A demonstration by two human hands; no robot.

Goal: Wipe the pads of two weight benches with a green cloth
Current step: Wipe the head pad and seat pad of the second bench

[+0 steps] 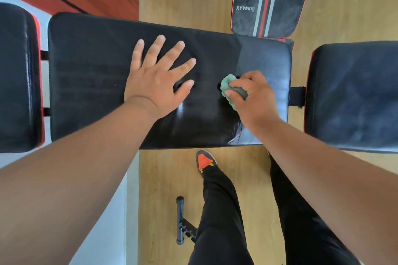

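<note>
- My left hand [156,80] lies flat on the long black bench pad [90,75], fingers straight and spread apart, forearm stretched out from the lower left.
- My right hand [251,97] reaches in from the lower right, fingers and thumb curled tight round the green cloth [229,88], pressing it on the same pad.
- The cloth is bunched into a wad, poking out past my thumb toward my left hand.
- The pad looks glossy near me and duller grey at its right end.

The worktop [90,75] is bare toward its left edge; the left hand [157,79] lies flat at the middle, blocking passage from the right.
</note>
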